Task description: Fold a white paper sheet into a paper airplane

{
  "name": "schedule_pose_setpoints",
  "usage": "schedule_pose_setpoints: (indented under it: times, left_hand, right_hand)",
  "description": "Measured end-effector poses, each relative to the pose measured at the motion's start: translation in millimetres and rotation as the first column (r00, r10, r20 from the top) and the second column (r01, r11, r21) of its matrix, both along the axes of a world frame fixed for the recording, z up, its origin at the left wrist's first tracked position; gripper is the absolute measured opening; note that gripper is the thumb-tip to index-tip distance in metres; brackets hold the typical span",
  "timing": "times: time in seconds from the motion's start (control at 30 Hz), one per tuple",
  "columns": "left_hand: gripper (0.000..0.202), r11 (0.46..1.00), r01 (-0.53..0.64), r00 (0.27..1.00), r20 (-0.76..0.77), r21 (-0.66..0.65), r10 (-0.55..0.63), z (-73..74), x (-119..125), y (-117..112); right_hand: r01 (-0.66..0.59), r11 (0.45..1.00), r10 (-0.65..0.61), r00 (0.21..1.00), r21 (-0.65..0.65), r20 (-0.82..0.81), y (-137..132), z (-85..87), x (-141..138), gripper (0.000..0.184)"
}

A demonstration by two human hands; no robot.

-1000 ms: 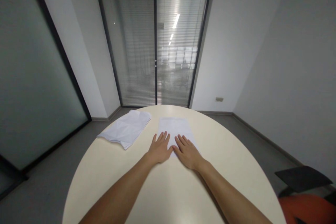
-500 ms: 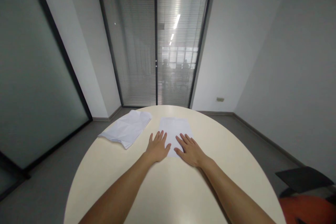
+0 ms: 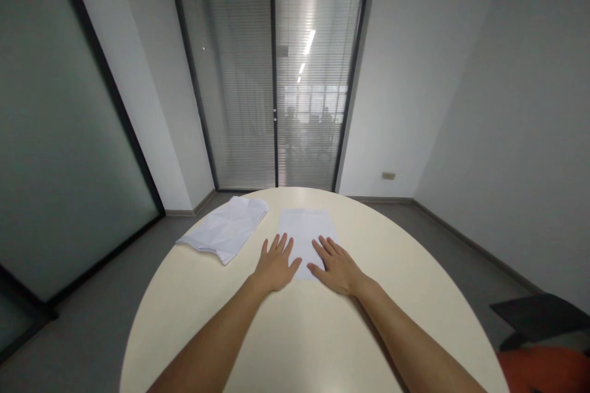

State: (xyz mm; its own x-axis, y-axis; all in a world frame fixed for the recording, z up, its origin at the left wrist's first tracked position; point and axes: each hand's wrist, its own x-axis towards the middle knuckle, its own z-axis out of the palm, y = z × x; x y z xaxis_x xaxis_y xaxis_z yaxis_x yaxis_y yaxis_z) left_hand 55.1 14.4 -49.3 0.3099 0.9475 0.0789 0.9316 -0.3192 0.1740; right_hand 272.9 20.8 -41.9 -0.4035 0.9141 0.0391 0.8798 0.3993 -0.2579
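Note:
A white sheet of paper [image 3: 305,222] lies flat on the round cream table [image 3: 295,344]. Over its left edge rests my left hand [image 3: 275,265], palm down with the fingers spread. My right hand [image 3: 338,267] lies in the same way across the sheet's right edge, its thumb pointing inward. Between the two thumbs a strip of the paper shows. Neither hand grips anything. To the left of my left hand, apart from it, lies a pile of creased white sheets [image 3: 225,227], its near corner slightly raised.
Beyond the table stands a glass door [image 3: 306,153] with blinds and a dark frame. Frosted glass [image 3: 69,135] rises at the left. A chair with a black part [image 3: 544,314] and an orange seat [image 3: 548,368] is at the lower right, close to the table's edge.
The whole view has shifted slightly, with the table a little lower and to the right. Both hands stay on the sheet, fingers spread; my right fingers have edged slightly away from the left hand.

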Motion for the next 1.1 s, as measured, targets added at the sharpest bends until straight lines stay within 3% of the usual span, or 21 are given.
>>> schedule_pose_setpoints:
  times: [0.17,0.27,0.37,0.5,0.67,0.77,0.9,0.97,1.1]
  left_hand:
    - [0.067,0.996,0.023,1.0,0.006,0.09,-0.024,5.5,2,-3]
    - [0.06,0.971,0.144,0.988,0.025,0.19,-0.151,8.5,1,-4]
    - [0.061,0.971,0.219,0.974,0.044,0.093,-0.224,6.7,0,-3]
    - [0.066,0.981,0.19,0.981,0.046,-0.028,-0.188,1.0,-2,1]
    - [0.065,0.982,0.189,0.98,0.06,-0.015,-0.187,3.3,-2,2]
    - [0.064,0.981,0.194,0.978,0.07,0.024,-0.196,6.6,0,-2]
    - [0.062,0.967,0.243,0.965,0.087,0.078,-0.249,6.3,6,-11]
    - [0.068,0.955,0.29,0.95,0.102,0.058,-0.295,4.9,9,-14]
    - [0.075,0.94,0.341,0.934,0.121,-0.015,-0.337,2.3,10,-16]
  right_hand:
    - [0.002,1.0,-0.002,1.0,0.012,0.017,0,-0.3,-1,0.087]
    - [-0.002,1.0,0.002,1.0,0.03,0.012,1,-1.4,-1,0.086]
    - [-0.009,0.999,0.008,1.0,0.048,0.006,4,-3.8,-1,0.085]
    - [-0.021,0.998,0.022,1.0,0.053,-0.008,6,-7.9,2,0.085]
    - [-0.044,0.996,0.045,0.999,0.074,-0.009,5,-1.7,3,0.071]
    - [-0.038,0.982,0.039,0.999,0.184,-0.004,-1,11.4,-4,0.057]
    - [-0.111,0.953,0.142,0.985,0.281,-0.093,-12,21.6,-22,0.053]
    - [-0.141,0.963,0.175,0.976,0.228,-0.133,-16,18.7,-28,0.056]
    - [-0.137,0.99,0.135,0.984,-0.015,-0.119,-12,5.9,-25,0.067]
